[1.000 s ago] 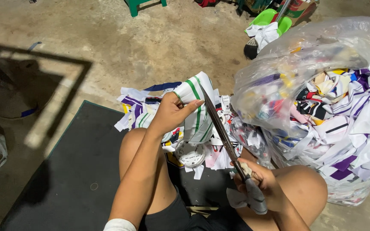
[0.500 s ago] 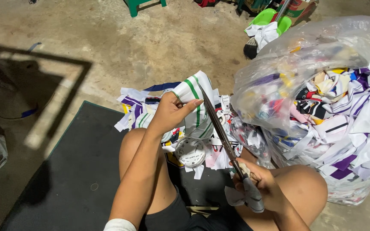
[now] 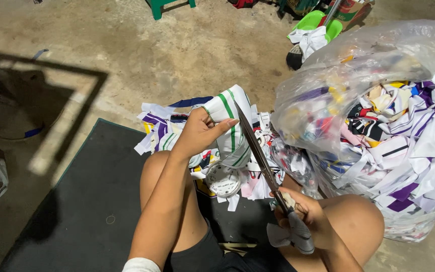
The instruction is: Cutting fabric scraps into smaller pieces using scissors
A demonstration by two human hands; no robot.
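Item: white fabric piece with green stripes (image 3: 227, 118), held up just beyond the knees. Left hand (image 3: 197, 132) was clamped on its near edge, thumb pressed along the cloth. Right hand (image 3: 298, 214) was wrapped tight round the padded handles of long scissors (image 3: 258, 151), the blades lying against the right side of that striped piece. Against half a second before, hands and blades had barely shifted (the cut looked still in progress, not finished).

Under the striped piece: heap of cut scraps (image 3: 177, 128), white and purple, with a round white dial object (image 3: 222, 180) nearer the knees. Right of it: large clear plastic bag (image 3: 358, 85), stuffed with mixed coloured offcuts. Left of it: dark mat (image 3: 86, 201).
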